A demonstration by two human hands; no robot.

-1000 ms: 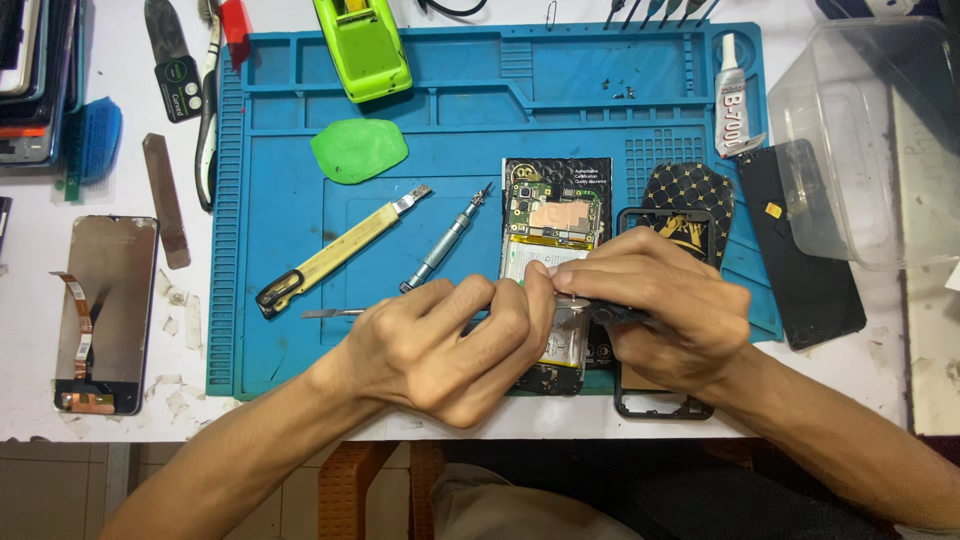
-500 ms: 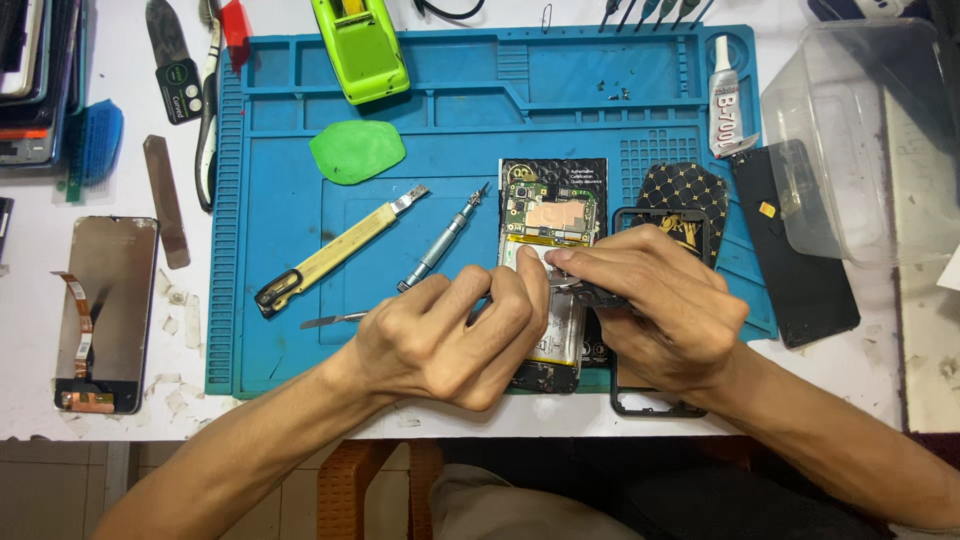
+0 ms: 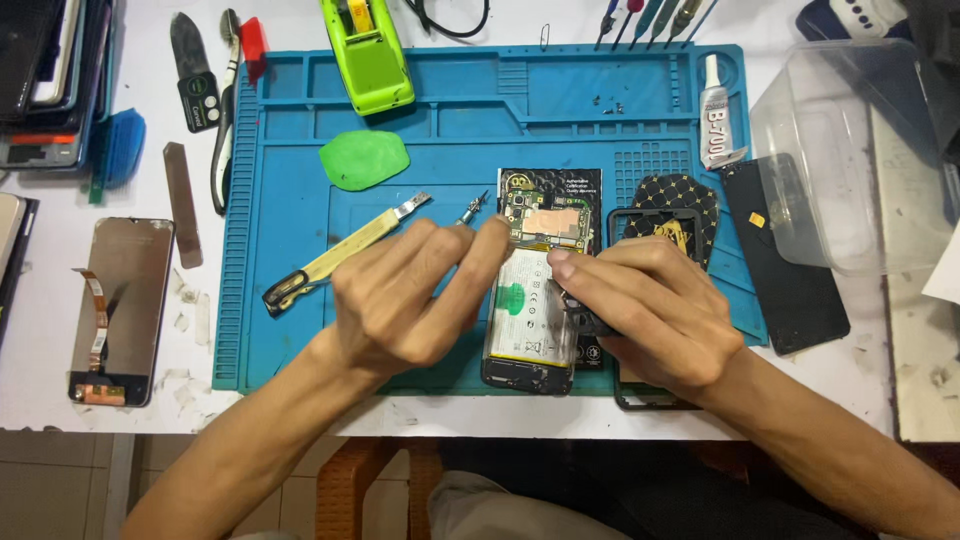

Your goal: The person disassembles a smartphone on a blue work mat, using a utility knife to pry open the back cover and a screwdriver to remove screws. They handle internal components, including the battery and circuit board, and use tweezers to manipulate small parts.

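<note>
A white bench (image 3: pixel 60 420) carries a big blue mat (image 3: pixel 300 150). On the mat, toward five o'clock, lies an opened phone (image 3: pixel 530 300). The left hand (image 3: pixel 415 295) hovers at its nine o'clock side, fingers pinched together. The right hand (image 3: pixel 650 310) at three o'clock is clamped on a small black part (image 3: pixel 583 318).

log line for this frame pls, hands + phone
left hand: fingertips at circuit board end of opened phone | right hand: steadying phone's right side | surface: blue mat
</note>
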